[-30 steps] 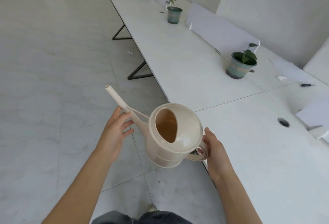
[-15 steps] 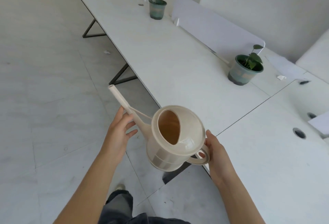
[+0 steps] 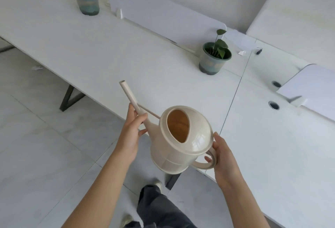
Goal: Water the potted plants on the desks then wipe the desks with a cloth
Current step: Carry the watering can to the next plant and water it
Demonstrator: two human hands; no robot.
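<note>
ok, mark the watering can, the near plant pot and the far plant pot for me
watering can (image 3: 169, 160), head view, side of the cream body.
near plant pot (image 3: 211, 64), head view, its glazed outer wall.
far plant pot (image 3: 88, 3), head view, its glazed outer wall.

We see through one wide-angle camera on the person's head, facing forward and steeply down, so the left hand (image 3: 131, 135), right hand (image 3: 223, 157) and watering can (image 3: 181, 140) sit close beneath the lens while the desk (image 3: 108, 50) stretches away toward the top.
</note>
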